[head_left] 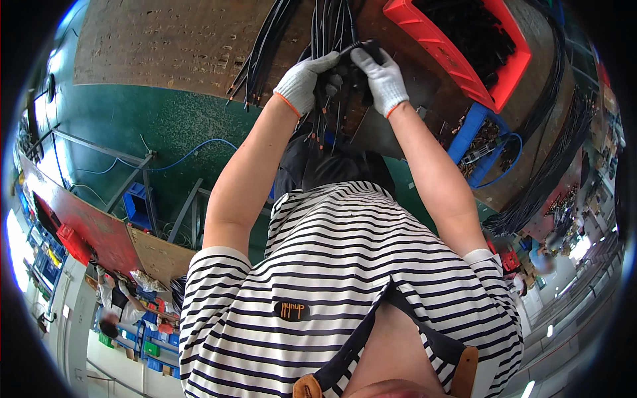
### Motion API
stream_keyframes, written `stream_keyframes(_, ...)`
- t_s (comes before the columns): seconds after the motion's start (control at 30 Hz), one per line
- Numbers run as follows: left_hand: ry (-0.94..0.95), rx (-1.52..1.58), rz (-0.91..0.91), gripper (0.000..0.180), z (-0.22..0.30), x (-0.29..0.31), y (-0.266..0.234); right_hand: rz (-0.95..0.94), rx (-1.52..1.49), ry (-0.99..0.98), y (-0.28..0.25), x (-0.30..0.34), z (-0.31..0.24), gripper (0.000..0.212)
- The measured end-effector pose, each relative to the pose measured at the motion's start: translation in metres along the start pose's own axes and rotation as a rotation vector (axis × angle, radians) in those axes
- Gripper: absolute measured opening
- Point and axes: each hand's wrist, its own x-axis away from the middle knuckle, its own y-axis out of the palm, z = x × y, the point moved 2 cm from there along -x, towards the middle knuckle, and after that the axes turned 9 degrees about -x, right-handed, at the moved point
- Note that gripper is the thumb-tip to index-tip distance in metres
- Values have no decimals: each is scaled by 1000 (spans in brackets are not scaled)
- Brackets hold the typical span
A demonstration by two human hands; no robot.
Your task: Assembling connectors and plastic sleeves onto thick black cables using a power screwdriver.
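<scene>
Both my hands wear white knit gloves with orange cuffs and meet at the edge of a brown workbench [166, 46]. My left hand [304, 81] is closed around a bundle of black cables [330, 30] that fans out across the bench. My right hand [383, 78] pinches a black cable end with a small connector [367, 46] between thumb and fingers, right beside the left hand. More cable ends hang down below my hands, partly hidden by my forearms. My striped shirt fills the lower picture.
A red plastic bin [488, 50] of dark parts sits on the bench to the right, blue bins [474, 129] below it. Long black cable bundles [557, 146] run down the right. A green floor [133, 126], metal frame and another seated person [116, 302] lie to the left.
</scene>
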Motion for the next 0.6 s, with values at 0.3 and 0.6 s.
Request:
stream_keyframes(0.3,-18,-138,86,20,1,-1,-2,3,128,164,-11,9,-15,33)
stream_keyframes(0.6,9,-261,120,27,-3,-18,-6,-217,315,379,-76,86,-23,43)
